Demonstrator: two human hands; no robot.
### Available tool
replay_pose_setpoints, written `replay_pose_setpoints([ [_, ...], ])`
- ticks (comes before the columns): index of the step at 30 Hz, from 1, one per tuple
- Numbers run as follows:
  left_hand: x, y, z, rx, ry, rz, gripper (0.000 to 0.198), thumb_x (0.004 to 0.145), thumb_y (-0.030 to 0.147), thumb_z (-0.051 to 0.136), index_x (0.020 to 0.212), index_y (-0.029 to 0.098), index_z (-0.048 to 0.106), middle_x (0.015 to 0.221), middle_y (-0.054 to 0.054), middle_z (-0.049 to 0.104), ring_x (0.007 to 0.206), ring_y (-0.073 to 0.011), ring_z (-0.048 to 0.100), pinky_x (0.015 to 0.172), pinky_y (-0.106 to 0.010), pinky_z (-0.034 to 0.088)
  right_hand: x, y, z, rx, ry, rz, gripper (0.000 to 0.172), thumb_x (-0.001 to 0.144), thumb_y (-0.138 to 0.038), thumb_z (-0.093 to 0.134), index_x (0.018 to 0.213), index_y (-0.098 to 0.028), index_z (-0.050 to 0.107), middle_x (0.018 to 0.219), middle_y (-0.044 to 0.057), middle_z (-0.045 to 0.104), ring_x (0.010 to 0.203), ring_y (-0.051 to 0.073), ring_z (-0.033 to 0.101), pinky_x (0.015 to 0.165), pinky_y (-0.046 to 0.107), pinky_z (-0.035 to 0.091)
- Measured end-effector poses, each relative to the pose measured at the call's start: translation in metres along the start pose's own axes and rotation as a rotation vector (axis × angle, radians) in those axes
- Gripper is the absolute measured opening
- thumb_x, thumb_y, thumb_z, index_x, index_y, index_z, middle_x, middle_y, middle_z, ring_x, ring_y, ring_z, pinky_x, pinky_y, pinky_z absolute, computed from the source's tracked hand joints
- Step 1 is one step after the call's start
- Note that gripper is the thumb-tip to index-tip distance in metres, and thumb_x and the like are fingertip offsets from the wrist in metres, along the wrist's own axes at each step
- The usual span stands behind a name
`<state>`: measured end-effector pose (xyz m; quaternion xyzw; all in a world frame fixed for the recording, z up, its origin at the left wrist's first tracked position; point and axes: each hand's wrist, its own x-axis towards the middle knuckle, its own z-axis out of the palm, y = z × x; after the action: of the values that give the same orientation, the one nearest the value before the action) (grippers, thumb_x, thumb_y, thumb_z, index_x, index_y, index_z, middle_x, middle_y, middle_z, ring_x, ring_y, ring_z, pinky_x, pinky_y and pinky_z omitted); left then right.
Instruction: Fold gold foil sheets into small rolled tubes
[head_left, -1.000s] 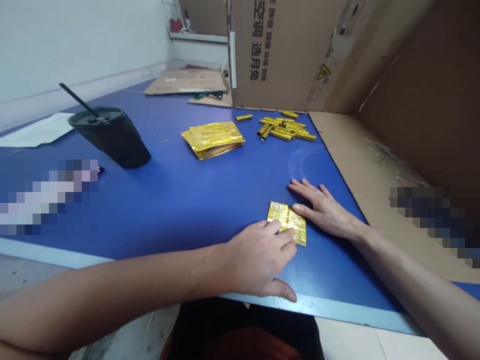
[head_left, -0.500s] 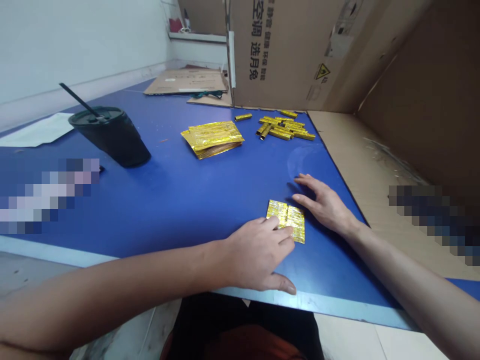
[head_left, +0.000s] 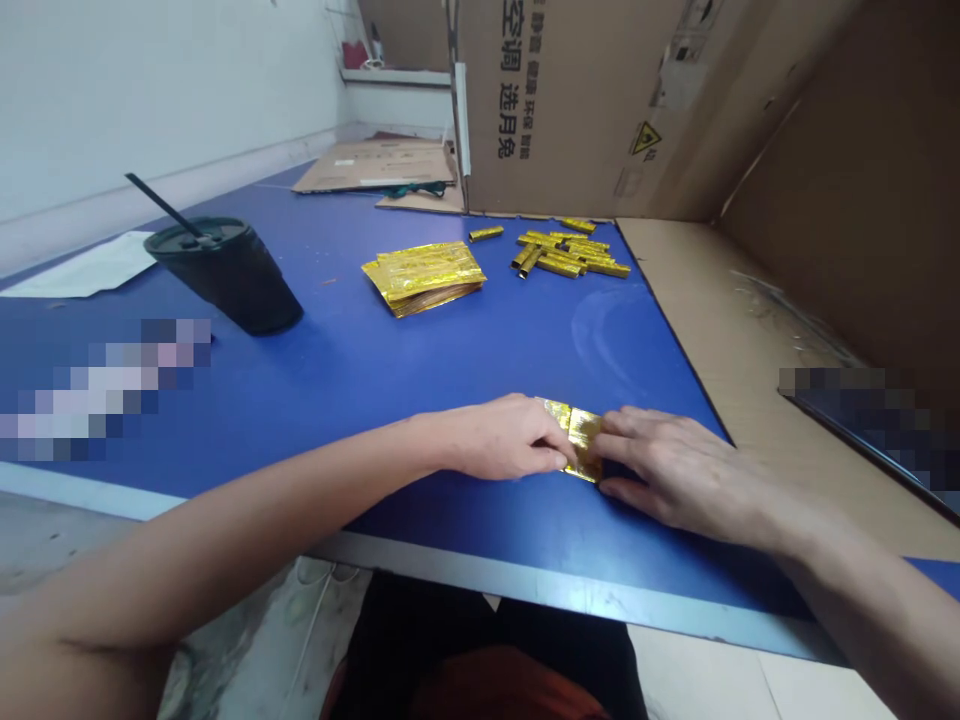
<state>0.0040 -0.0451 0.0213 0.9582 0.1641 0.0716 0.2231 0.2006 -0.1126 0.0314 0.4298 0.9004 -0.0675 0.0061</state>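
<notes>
A small gold foil sheet (head_left: 586, 443) with a seam down its middle lies flat on the blue table near the front edge. My left hand (head_left: 517, 437) comes over its left half, thumb and forefinger closed together at the seam. From the right, my right hand (head_left: 664, 465) rests its outstretched fingertips on the sheet's right edge, the thumb apart from the fingers. The left hand hides much of the sheet's left part.
Beyond the hands lies a stack of gold foil sheets (head_left: 427, 280). Several narrow gold foil tubes (head_left: 562, 262) are piled at the back right, by a cardboard wall (head_left: 570, 120). A dark cup with a straw (head_left: 232, 275) stands at the left. Cardboard (head_left: 690, 330) covers the right side.
My left hand has drawn its fingers and thumb together at the seam and turned. The right hand has come down and inward onto the sheet's right edge.
</notes>
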Motion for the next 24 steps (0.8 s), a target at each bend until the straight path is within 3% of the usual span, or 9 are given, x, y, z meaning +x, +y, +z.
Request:
replay_pose_setpoints([
  [2, 0.000, -0.001, -0.002, -0.070, -0.086, 0.009, 0.025, 0.080, 0.017, 0.045, 0.093, 0.024, 0.066, 0.084, 0.004, 0.067, 0.074, -0.0096, 0.059, 0.072, -0.022, 0.042, 0.000, -0.004, 0.000, -0.012, 0.006, -0.005, 0.016, 0.082, -0.022, 0.044, 0.089, -0.022, 0.059, 0.086, 0.006, 0.059, 0.077, 0.019, 0.054, 0.070, 0.034, 0.044],
  [5, -0.001, 0.000, -0.001, -0.119, -0.098, -0.003, 0.023, 0.080, 0.018, 0.048, 0.096, 0.023, 0.065, 0.089, 0.003, 0.067, 0.081, -0.0111, 0.059, 0.076, -0.023, 0.042, 0.000, -0.007, -0.001, 0.019, 0.014, -0.032, 0.020, 0.082, -0.017, 0.042, 0.089, -0.022, 0.060, 0.086, 0.006, 0.060, 0.079, 0.019, 0.055, 0.072, 0.033, 0.044],
  [11, -0.007, 0.007, 0.022, -0.004, 0.084, -0.020, 0.022, 0.076, 0.028, 0.060, 0.095, 0.017, 0.063, 0.095, -0.002, 0.065, 0.096, -0.0174, 0.054, 0.090, -0.031, 0.038, 0.002, 0.000, 0.000, 0.116, 0.062, -0.079, 0.025, 0.081, -0.012, 0.039, 0.088, -0.022, 0.061, 0.088, 0.005, 0.063, 0.083, 0.017, 0.057, 0.076, 0.033, 0.044],
  [15, -0.009, 0.010, 0.037, 0.118, 0.176, 0.016, 0.015, 0.081, 0.018, 0.052, 0.091, 0.014, 0.062, 0.090, -0.004, 0.064, 0.090, -0.0161, 0.055, 0.088, -0.031, 0.039, 0.004, 0.007, 0.004, 0.133, 0.053, -0.078, 0.022, 0.081, -0.012, 0.040, 0.085, -0.021, 0.059, 0.086, 0.004, 0.062, 0.081, 0.017, 0.056, 0.074, 0.032, 0.044],
  [24, -0.007, 0.011, 0.037, 0.100, 0.253, -0.014, 0.017, 0.083, 0.015, 0.046, 0.085, 0.014, 0.063, 0.087, -0.003, 0.061, 0.086, -0.0144, 0.055, 0.083, -0.028, 0.042, 0.005, 0.005, 0.003, 0.106, 0.034, -0.018, 0.012, 0.082, -0.025, 0.048, 0.086, -0.021, 0.059, 0.087, 0.005, 0.061, 0.083, 0.019, 0.055, 0.076, 0.035, 0.044],
])
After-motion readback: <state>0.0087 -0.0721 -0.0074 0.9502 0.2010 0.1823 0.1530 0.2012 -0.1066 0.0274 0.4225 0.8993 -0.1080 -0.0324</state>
